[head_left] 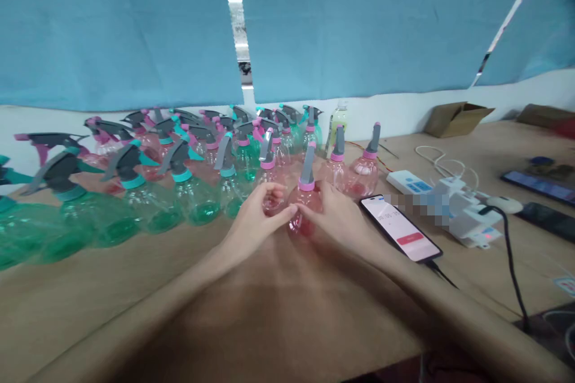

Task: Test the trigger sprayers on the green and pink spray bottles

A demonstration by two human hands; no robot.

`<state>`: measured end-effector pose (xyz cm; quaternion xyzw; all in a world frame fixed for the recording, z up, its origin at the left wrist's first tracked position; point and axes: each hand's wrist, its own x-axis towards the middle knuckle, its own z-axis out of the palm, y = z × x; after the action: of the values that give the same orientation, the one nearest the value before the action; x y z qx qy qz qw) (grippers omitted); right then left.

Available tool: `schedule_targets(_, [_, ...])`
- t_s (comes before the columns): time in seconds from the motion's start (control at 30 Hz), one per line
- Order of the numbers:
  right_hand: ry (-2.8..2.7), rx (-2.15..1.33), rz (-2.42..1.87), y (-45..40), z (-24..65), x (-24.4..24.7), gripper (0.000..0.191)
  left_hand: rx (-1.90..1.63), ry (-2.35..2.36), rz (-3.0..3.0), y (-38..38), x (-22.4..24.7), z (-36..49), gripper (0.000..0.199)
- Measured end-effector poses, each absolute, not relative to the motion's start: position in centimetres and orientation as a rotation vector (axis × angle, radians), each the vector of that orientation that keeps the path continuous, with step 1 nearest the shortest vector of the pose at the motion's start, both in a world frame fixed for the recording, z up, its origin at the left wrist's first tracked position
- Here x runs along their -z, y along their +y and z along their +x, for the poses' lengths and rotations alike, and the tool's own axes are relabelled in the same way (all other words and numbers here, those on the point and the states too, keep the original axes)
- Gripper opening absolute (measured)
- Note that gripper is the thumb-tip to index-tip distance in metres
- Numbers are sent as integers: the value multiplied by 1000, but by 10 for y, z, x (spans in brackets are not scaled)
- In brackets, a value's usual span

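Observation:
A pink spray bottle with a grey trigger head and pink collar stands upright on the table between my hands. My right hand grips its right side, fingers passing behind it and thumb across the front. On the left side, my left hand has its thumb against the bottle's front and its fingers curled by its edge. Just behind are more pink spray bottles, their heads pointing away. To the left runs a row of green spray bottles with teal collars, with several mixed pink and green ones behind.
A lit phone on a cable lies right of my right forearm. Beyond it are a white power strip with plugs and wires, and another phone. A drink bottle and an open cardboard box stand near the back wall.

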<state>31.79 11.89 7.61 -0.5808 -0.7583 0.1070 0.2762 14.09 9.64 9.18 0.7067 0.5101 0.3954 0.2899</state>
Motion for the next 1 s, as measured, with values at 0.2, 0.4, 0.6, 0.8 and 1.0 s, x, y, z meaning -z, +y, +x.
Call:
schedule_targets(0.2, [-2104, -411, -1433, 76, 301, -78, 34, -1183, 1289, 2020, 92, -101, 157, 62])
schedule_targets(0.4, [-2184, -408, -1253, 62, 269, -64, 63, -1310, 1328, 1917, 76, -101, 141, 37])
schedule_targets(0.6, [-2216, -549, -1066, 56, 239, -62, 71, -1314, 1310, 1877, 59, -94, 98, 36])
schedule_targets(0.8, [-2285, -780, -730, 62, 232, -52, 64, -1373, 1311, 1860, 51, -94, 63, 38])
schedule_targets(1.0, [-2407, -579, -807, 89, 262, -18, 48, -1320, 1318, 1864, 52, -93, 53, 36])
